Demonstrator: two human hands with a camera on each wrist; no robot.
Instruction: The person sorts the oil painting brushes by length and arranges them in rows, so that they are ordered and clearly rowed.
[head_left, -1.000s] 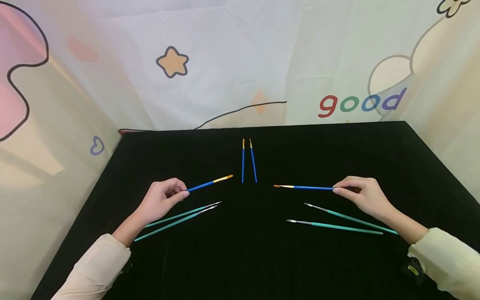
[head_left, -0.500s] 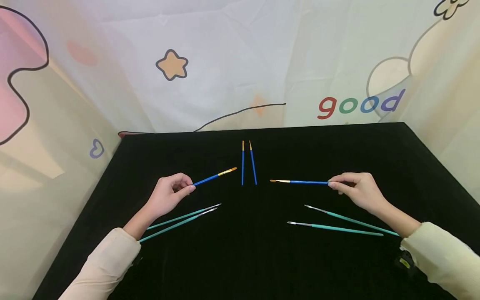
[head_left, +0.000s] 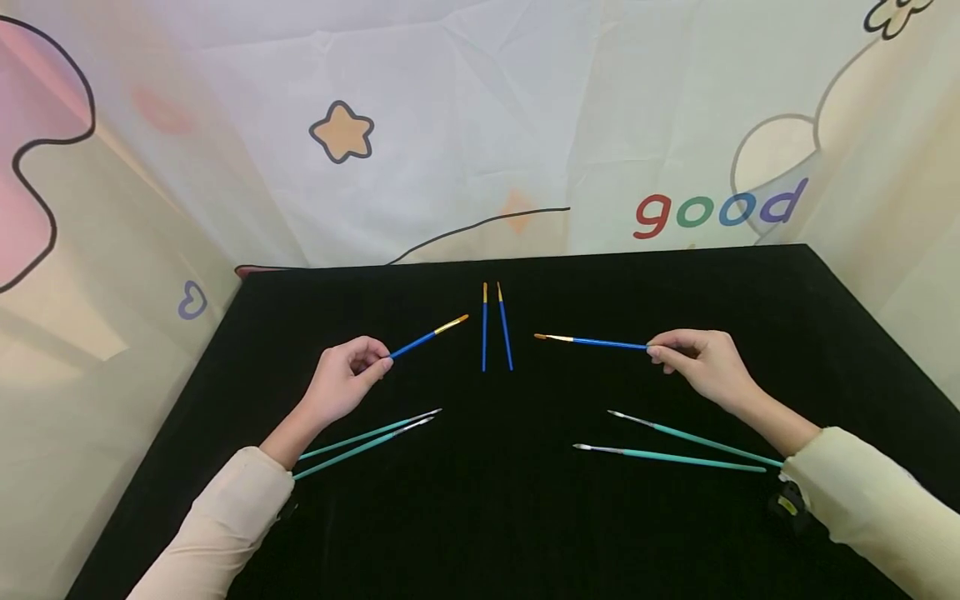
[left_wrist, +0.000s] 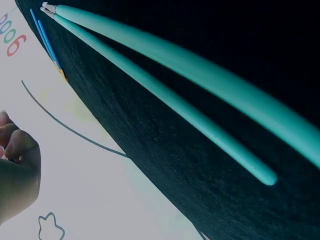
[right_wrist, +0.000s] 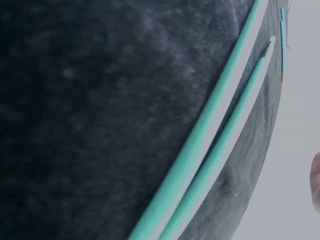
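Note:
My left hand [head_left: 348,375] pinches the handle end of a blue paintbrush [head_left: 420,342], whose orange-brown bristles point up and to the right. In my right hand [head_left: 701,358], thumb and fingers pinch another blue paintbrush [head_left: 603,342] by its end, bristles toward the left. Two more blue paintbrushes lie between them, a left one [head_left: 484,333] and a right one [head_left: 506,333], bristles toward the back. In the left wrist view only part of the left hand [left_wrist: 20,165] shows, and the brush it holds is out of sight.
Two teal paintbrushes [head_left: 360,447] lie under the left forearm, partly covered by it. Another teal pair [head_left: 697,460] lies near the right forearm. All rest on a black-covered table [head_left: 480,525], with a printed curtain [head_left: 465,125] behind and at the sides.
Both hands have moved toward the back and inward with their brushes. The left brush tilts more steeply, and the right brush's tip has come closer to the middle pair.

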